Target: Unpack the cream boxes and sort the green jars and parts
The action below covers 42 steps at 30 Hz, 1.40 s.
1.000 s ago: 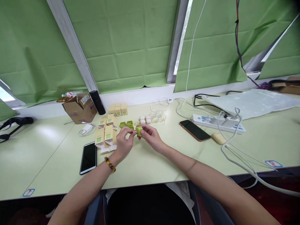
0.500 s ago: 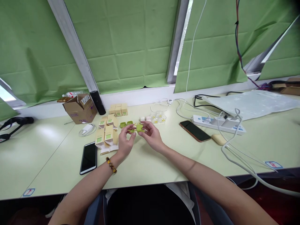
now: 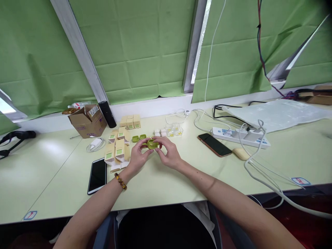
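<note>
Between fingers (image 3: 164, 141), green case (image 3: 152, 144) now hollow-up

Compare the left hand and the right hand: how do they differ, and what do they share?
The left hand wears a beaded bracelet; the right hand wears none.
The left hand is close beside the tan boxes; the right hand is farther from them.
Both hold the same green piece, one from each side, thumbs toward the person.

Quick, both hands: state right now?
Left hand: closed, holding one side of the small green container.
Right hand: closed, holding its other side.
</note>
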Tool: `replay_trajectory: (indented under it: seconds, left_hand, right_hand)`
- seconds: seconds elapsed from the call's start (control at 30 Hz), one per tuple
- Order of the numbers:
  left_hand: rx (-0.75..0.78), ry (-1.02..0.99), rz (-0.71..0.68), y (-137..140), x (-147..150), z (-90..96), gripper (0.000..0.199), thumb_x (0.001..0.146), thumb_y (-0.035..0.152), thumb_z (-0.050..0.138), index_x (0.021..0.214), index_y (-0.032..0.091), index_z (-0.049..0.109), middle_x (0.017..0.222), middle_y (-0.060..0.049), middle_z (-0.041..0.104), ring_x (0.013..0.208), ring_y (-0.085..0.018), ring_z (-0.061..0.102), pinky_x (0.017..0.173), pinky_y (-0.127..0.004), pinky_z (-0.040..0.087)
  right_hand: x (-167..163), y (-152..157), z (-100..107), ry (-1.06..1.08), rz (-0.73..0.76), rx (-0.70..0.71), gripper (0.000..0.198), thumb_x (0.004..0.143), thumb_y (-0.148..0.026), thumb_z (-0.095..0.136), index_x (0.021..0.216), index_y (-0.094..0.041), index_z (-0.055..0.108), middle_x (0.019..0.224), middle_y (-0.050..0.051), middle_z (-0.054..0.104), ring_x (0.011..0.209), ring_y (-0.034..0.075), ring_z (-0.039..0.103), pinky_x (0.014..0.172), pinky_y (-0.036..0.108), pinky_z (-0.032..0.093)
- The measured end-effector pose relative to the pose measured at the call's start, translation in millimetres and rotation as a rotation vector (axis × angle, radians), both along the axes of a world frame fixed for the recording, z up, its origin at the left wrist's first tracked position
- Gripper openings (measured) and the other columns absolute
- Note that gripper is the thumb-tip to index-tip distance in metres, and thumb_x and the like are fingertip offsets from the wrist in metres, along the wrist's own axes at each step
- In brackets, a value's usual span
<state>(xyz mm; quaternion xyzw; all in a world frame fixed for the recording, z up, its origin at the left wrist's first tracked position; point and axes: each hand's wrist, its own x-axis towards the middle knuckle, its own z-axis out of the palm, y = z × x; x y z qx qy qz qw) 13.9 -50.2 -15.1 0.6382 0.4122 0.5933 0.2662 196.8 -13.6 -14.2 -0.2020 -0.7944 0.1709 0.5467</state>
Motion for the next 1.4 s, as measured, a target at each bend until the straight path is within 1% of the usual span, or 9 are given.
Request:
replay_trajectory:
  seconds: [0.17, 0.3, 0.47, 0.6, 0.87, 0.97, 1.07, 1.23, 1.4]
  left_hand:
    - [0.164, 0.215, 0.04, -3.5, 0.2, 1.9, 0.039, 0.088, 0.023, 0.077, 0.126, 0.027, 0.071, 0.122, -0.01, 0.071, 0.112, -0.024, 0.064, 0.092, -0.04, 0.057]
    - [0.265, 0.28, 0.058, -5.1, 0.6, 1.8, 0.04, 0.09, 0.023, 0.077, 0.129, 0.028, 0.069, 0.12, -0.009, 0.072, 0.113, -0.025, 0.063, 0.087, -0.039, 0.057]
    - [0.289, 0.317, 0.081, -4.9, -0.4, 0.8, 0.041, 0.091, 0.023, 0.076, 0.13, 0.028, 0.068, 0.12, -0.01, 0.073, 0.112, -0.025, 0.062, 0.083, -0.038, 0.056]
    - [0.308, 0.354, 0.107, -5.0, -0.3, 0.3, 0.041, 0.091, 0.023, 0.076, 0.13, 0.027, 0.068, 0.119, -0.009, 0.073, 0.113, -0.026, 0.062, 0.087, -0.041, 0.057]
    - [0.278, 0.45, 0.182, -4.4, -0.7, 0.9, 0.04, 0.092, 0.02, 0.07, 0.132, 0.025, 0.065, 0.121, -0.01, 0.071, 0.119, -0.028, 0.061, 0.103, -0.049, 0.053]
    - [0.187, 0.397, 0.262, 0.1, -4.6, -0.8, 0.042, 0.09, 0.018, 0.071, 0.131, 0.026, 0.066, 0.12, -0.009, 0.07, 0.115, -0.027, 0.062, 0.098, -0.045, 0.054]
    - [0.09, 0.311, 0.338, 3.0, -7.1, -0.6, 0.042, 0.089, 0.019, 0.072, 0.13, 0.026, 0.067, 0.116, -0.009, 0.069, 0.098, -0.023, 0.063, 0.087, -0.039, 0.055]
    - [0.091, 0.271, 0.343, 0.4, -4.7, 3.9, 0.042, 0.088, 0.023, 0.074, 0.129, 0.026, 0.068, 0.117, -0.008, 0.07, 0.093, -0.02, 0.062, 0.084, -0.036, 0.054]
    - [0.096, 0.233, 0.376, -0.3, -5.3, 3.5, 0.043, 0.087, 0.026, 0.076, 0.129, 0.026, 0.068, 0.114, -0.007, 0.07, 0.089, -0.019, 0.061, 0.084, -0.035, 0.053]
  right_hand:
    - [1.3, 1.4, 2.4, -0.031, -0.159, 0.122, 0.019, 0.092, -0.013, 0.066, 0.101, -0.027, 0.074, 0.117, 0.007, 0.074, 0.109, 0.028, 0.06, 0.091, 0.049, 0.057]
    - [0.0, 0.9, 3.3, -0.035, -0.249, 0.178, 0.016, 0.091, -0.013, 0.069, 0.095, -0.026, 0.076, 0.112, 0.007, 0.074, 0.107, 0.028, 0.056, 0.085, 0.046, 0.057]
    - [-0.9, 0.0, 3.8, -0.05, -0.304, 0.219, 0.015, 0.091, -0.013, 0.07, 0.093, -0.026, 0.078, 0.104, 0.008, 0.072, 0.105, 0.028, 0.053, 0.077, 0.041, 0.055]
    - [-0.9, 1.5, 2.5, -0.076, -0.332, 0.254, 0.015, 0.093, -0.013, 0.067, 0.091, -0.025, 0.077, 0.101, 0.009, 0.068, 0.105, 0.028, 0.052, 0.077, 0.04, 0.053]
    - [0.9, -0.1, 6.1, -0.04, -0.345, 0.332, 0.011, 0.094, -0.014, 0.065, 0.095, -0.023, 0.071, 0.102, 0.01, 0.06, 0.106, 0.028, 0.052, 0.09, 0.047, 0.052]
    - [4.3, -6.3, 14.8, 0.059, -0.39, 0.382, 0.01, 0.093, -0.016, 0.067, 0.095, -0.025, 0.071, 0.098, 0.008, 0.058, 0.103, 0.028, 0.055, 0.091, 0.049, 0.05]
    - [8.6, -11.8, 22.5, 0.144, -0.435, 0.449, 0.013, 0.09, -0.014, 0.071, 0.095, -0.026, 0.071, 0.093, 0.007, 0.055, 0.098, 0.026, 0.055, 0.087, 0.046, 0.05]
    - [13.2, -11.1, 22.9, 0.174, -0.45, 0.603, 0.016, 0.088, -0.012, 0.072, 0.094, -0.027, 0.073, 0.084, 0.005, 0.054, 0.09, 0.024, 0.055, 0.078, 0.041, 0.05]
    - [14.1, -7.7, 16.8, 0.113, -0.452, 0.529, 0.014, 0.091, -0.017, 0.069, 0.089, -0.029, 0.074, 0.074, 0.004, 0.057, 0.083, 0.024, 0.057, 0.076, 0.043, 0.049]
